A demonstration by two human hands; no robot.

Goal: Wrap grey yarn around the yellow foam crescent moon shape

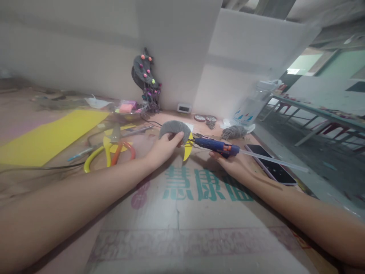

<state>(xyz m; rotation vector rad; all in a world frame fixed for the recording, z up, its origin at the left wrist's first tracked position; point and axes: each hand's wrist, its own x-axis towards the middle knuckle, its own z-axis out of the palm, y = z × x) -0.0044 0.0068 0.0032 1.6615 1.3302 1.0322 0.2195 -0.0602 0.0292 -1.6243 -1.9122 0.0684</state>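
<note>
Head view: crescent [174, 128] pinched tight in left hand [163, 150], glue gun [215, 145] clasped in right hand [234, 162]; gluing seemingly underway, steady nozzle aim needed.

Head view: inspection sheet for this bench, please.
Surface: cardboard sheet with teal print, flat.
Job's things: grey-yarn-wrapped yellow crescent; blue glue gun, nozzle at the crescent.
Clutter: scissors, yellow sheet, phone, yarn ball, clear bottle.
Grippers: left hand grips crescent; right hand holds glue gun.
Cables: dark cable across the left side.
Surroundings: white wall, pompom ornament leaning on it; tables at right.
</note>
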